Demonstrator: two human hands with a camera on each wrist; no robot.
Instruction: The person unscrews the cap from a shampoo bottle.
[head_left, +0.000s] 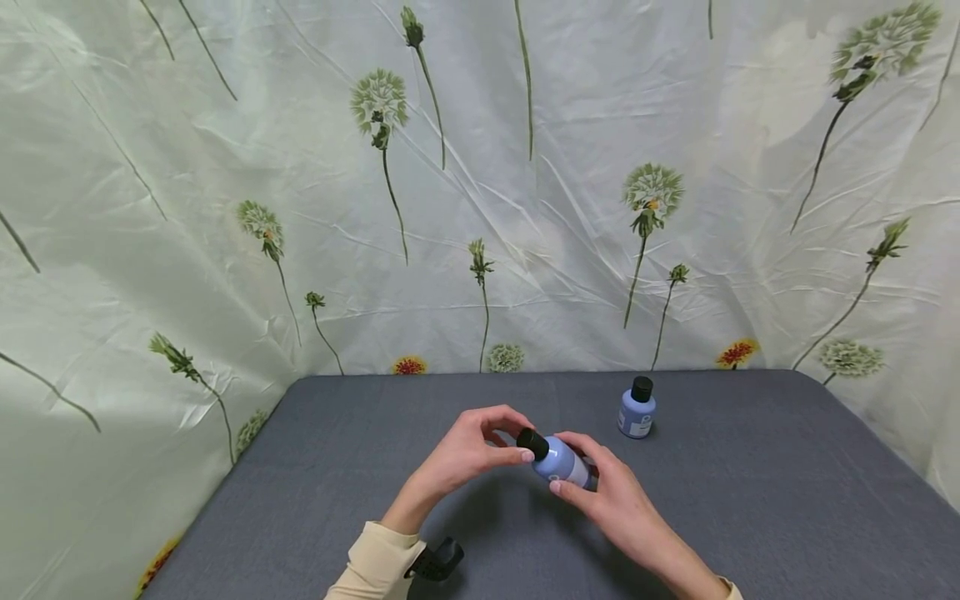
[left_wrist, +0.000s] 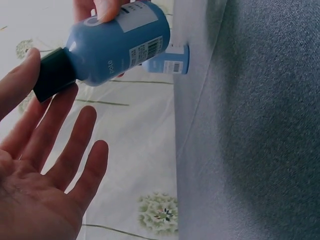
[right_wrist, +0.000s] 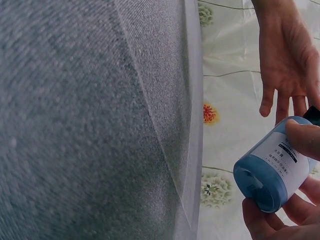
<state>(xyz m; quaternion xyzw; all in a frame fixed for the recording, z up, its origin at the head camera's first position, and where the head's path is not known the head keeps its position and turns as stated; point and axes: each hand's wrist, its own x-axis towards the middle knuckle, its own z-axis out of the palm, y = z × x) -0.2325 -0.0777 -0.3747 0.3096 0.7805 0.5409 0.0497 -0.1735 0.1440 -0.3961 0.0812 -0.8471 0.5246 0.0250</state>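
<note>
- While my right hand grips the blue bottle round its body, tilted above the middle of the grey tabletop, its black cap points toward my left hand.
- My left hand is mostly spread; the thumb and a fingertip touch the cap, the other fingers are loose and hold nothing.
- A second blue bottle stands upright near the tabletop's far edge, well apart from both hands.
- Flower-printed cloth hangs behind the tabletop.
</note>
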